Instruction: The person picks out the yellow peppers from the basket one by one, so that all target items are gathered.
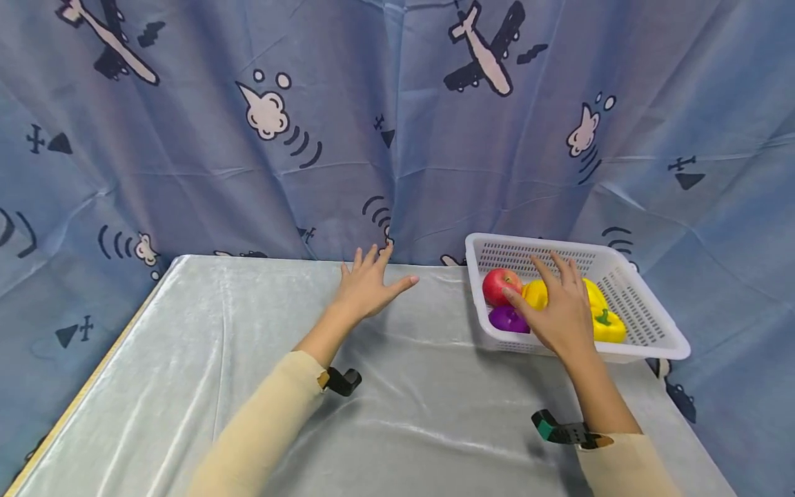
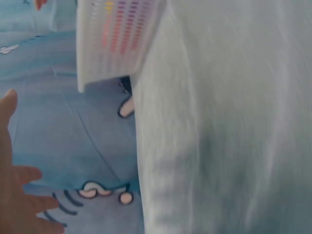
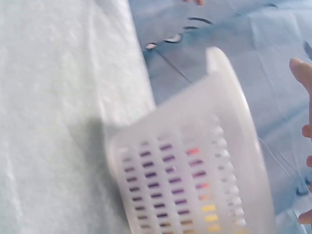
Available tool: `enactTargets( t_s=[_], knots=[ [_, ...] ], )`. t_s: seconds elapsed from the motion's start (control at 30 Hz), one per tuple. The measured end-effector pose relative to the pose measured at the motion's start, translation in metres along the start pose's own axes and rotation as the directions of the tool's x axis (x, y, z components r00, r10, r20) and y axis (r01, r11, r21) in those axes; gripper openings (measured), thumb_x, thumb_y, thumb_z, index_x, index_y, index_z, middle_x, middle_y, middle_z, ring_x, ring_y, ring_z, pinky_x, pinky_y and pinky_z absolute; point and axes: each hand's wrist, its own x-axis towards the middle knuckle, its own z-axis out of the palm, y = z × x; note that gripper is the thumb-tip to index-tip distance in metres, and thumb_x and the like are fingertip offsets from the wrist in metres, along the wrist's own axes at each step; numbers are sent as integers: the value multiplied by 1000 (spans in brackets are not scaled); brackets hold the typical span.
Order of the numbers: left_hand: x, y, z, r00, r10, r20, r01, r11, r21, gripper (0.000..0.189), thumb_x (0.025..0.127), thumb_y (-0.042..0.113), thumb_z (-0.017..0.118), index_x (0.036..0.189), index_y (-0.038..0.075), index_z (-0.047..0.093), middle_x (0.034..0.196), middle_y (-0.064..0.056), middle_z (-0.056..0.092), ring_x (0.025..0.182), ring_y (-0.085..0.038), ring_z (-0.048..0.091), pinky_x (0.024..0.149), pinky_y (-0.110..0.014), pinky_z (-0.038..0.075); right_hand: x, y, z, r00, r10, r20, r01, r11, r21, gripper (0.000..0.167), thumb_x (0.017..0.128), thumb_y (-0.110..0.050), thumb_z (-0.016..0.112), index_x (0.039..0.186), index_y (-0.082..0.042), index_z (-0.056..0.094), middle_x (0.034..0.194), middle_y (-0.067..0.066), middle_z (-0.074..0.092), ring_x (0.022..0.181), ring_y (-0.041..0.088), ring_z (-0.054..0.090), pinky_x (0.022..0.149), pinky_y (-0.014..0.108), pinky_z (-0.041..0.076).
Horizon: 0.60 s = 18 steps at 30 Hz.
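My right hand (image 1: pixel 562 314) hovers over a white plastic basket (image 1: pixel 652 310) with fingers spread and nothing held. Inside the basket lie a red apple (image 1: pixel 500 284), a purple onion-like vegetable (image 1: pixel 509 319) and yellow bell peppers (image 1: pixel 609 327), partly hidden behind the hand. My left hand (image 1: pixel 365 286) is raised above the table, left of the basket, its fingers and thumb spread apart and holding nothing. In the right wrist view, the basket's slotted side wall (image 3: pixel 170 126) fills the middle, with the fingers (image 3: pixel 303 73) at the right edge.
A grey-white cloth (image 1: pixel 186 386) covers the table, and its wooden edge (image 1: pixel 93 373) shows at the left. Behind the table hangs a blue curtain (image 1: pixel 348 152) printed with planes and clouds. The basket stands at the table's back right corner.
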Motion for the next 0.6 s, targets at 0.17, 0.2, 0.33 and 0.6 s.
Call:
enactTargets(
  t_s=[0.17, 0.2, 0.33, 0.6],
  knots=[
    [0, 11, 16, 1000, 9, 1, -9, 996, -83, 92, 91, 77, 45, 162, 22, 25, 169, -13, 23, 158, -40, 13, 124, -69, 12, -7, 18, -10, 995, 17, -97, -16, 1000, 5, 81, 90, -61, 59, 156, -18, 40, 165, 21, 27, 156, 47, 13, 117, 78, 12],
    [0, 14, 19, 1000, 18, -2, -18, 996, -84, 92, 91, 77, 46, 162, 22, 25, 169, -12, 24, 158, -39, 14, 124, -69, 13, -8, 22, -13, 993, 23, -115, -23, 1000, 5, 80, 90, -62, 59, 155, -18, 41, 166, 20, 27, 156, 46, 13, 118, 77, 11],
    [2, 28, 32, 998, 70, -8, -70, 993, -96, 90, 92, 73, 50, 162, 21, 25, 167, -12, 27, 157, -39, 16, 124, -68, 15, -14, 37, -25, 983, 71, -170, -68, 997, 26, 79, 92, -59, 59, 155, -17, 41, 168, 16, 24, 158, 41, 9, 122, 73, 7],
    [0, 53, 48, 990, 136, -36, -140, 977, -159, 86, 94, 67, 54, 161, 21, 27, 166, -13, 32, 156, -39, 23, 124, -65, 21, -27, 68, -35, 949, 213, -232, -185, 973, 136, 72, 95, -52, 59, 157, -22, 38, 170, 7, 22, 160, 30, 6, 122, 73, 6]
  ],
)
